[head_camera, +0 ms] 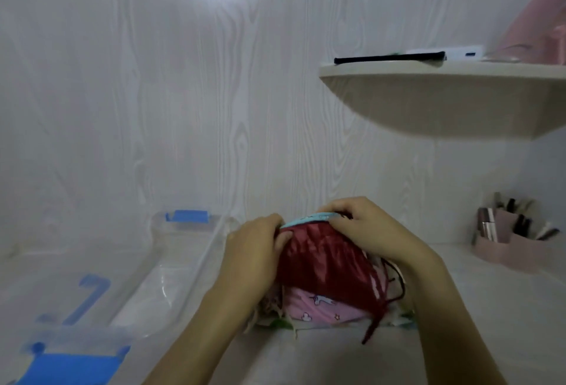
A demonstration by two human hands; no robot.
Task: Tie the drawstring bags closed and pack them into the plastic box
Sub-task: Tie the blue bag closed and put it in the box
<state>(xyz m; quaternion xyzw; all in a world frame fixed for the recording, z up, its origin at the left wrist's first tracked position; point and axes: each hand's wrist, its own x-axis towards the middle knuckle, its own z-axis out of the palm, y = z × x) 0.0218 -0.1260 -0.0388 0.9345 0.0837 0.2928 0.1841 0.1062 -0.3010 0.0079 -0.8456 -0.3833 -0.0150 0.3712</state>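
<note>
There are two hands, the left hand [254,245] and the right hand [369,230]. One plastic box [147,289] stands at lower left. The pile has at least three bags: one red bag [321,265], one pink bag [318,308] and one light blue bag [309,219]. One shelf [444,102] is at upper right.

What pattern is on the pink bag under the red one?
Small unicorns and stars on the pink bag, head view.

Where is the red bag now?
Head view, low centre: the red bag is held by left hand and right hand, right of the box.
</note>
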